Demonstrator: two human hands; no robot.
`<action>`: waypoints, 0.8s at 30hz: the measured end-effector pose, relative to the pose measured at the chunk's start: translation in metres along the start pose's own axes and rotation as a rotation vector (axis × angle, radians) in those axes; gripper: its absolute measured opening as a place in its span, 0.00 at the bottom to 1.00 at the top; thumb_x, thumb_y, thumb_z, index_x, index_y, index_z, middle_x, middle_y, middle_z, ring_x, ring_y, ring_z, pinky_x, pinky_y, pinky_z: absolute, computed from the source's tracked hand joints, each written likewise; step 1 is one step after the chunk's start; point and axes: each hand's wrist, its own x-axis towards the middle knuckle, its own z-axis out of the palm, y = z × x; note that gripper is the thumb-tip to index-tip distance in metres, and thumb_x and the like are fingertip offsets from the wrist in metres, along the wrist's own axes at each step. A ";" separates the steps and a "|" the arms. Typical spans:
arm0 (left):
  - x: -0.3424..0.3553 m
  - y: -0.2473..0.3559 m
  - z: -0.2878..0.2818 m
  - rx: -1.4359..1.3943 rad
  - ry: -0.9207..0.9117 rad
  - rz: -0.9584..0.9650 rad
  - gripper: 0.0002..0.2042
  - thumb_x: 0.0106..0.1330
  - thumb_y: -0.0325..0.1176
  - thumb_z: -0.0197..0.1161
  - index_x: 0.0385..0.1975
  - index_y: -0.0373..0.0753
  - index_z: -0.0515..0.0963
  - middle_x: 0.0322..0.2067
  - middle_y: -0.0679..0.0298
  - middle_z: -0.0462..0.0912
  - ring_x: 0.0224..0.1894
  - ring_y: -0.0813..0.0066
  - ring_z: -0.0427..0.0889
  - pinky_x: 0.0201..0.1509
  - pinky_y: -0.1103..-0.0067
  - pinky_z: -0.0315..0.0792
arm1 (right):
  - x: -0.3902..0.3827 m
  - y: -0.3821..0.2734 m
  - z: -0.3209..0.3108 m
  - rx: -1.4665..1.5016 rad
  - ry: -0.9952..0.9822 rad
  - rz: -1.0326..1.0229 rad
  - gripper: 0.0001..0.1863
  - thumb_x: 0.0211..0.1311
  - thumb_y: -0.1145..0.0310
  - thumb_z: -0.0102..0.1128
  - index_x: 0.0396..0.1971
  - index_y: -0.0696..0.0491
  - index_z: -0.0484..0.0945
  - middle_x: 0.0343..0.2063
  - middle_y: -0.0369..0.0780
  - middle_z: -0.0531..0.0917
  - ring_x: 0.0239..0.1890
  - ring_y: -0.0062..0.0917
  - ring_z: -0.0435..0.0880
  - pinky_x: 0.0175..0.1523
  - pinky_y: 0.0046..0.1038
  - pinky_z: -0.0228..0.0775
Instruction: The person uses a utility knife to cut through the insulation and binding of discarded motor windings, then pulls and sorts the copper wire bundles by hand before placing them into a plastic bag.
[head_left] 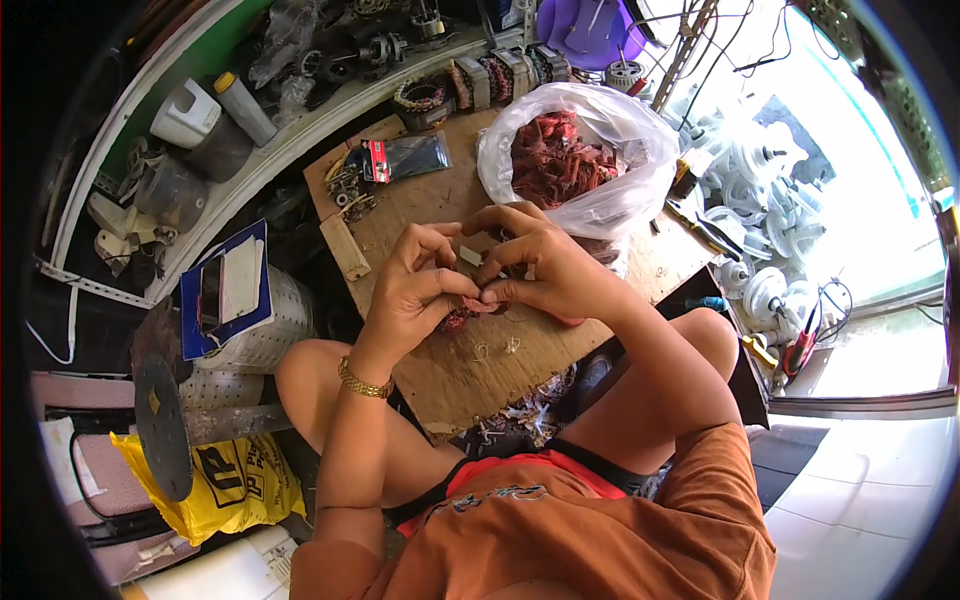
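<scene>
A person in an orange shirt, seen from above, sits with knees spread on either side of a wooden tabletop. At the centre of the frame, both hands are raised close together over it, fingertips meeting at a small red piece. The left hand has thumb and forefinger pinched on the piece, which shows just below its fingertips. The right hand, fingers curled, brings its thumb to the same spot from the right; whether it also grips the piece or only touches it, I cannot tell. A pale tab shows in the gap between the hands, above the piece; what supports it is unclear. A gold bracelet circles the left wrist.

Just beyond the right hand, in the upper centre, an open white plastic bag holds a heap of dark red scraps. A black-and-red packet lies left of the bag. Ring-shaped coils stand at the top. A yellow bag sits lower left; white plastic parts crowd the upper right.
</scene>
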 end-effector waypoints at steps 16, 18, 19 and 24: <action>-0.010 -0.016 0.013 -0.212 0.123 -0.341 0.10 0.68 0.36 0.69 0.31 0.38 0.78 0.24 0.75 0.71 0.25 0.89 0.64 0.30 0.86 0.60 | -0.010 0.031 0.013 0.527 -0.100 0.486 0.18 0.75 0.58 0.56 0.43 0.60 0.80 0.32 0.36 0.83 0.38 0.19 0.78 0.48 0.27 0.70; -0.013 -0.015 0.007 -0.250 0.153 -0.392 0.10 0.71 0.35 0.66 0.33 0.37 0.75 0.25 0.77 0.71 0.28 0.90 0.64 0.32 0.86 0.61 | -0.011 0.023 0.014 0.556 0.006 0.541 0.20 0.78 0.56 0.51 0.44 0.61 0.79 0.30 0.31 0.79 0.35 0.16 0.73 0.46 0.24 0.69; -0.013 -0.014 0.006 -0.257 0.184 -0.435 0.10 0.71 0.36 0.66 0.33 0.37 0.75 0.25 0.77 0.71 0.28 0.90 0.65 0.33 0.86 0.62 | -0.012 0.024 0.011 0.529 -0.069 0.508 0.20 0.78 0.56 0.51 0.44 0.61 0.79 0.30 0.30 0.79 0.35 0.14 0.72 0.44 0.23 0.69; -0.010 -0.005 -0.002 -0.314 0.005 -0.504 0.11 0.72 0.39 0.64 0.37 0.36 0.78 0.28 0.74 0.77 0.30 0.89 0.69 0.33 0.85 0.64 | -0.015 0.020 0.009 0.321 -0.124 0.363 0.16 0.73 0.61 0.59 0.33 0.62 0.78 0.21 0.35 0.77 0.28 0.15 0.73 0.34 0.28 0.68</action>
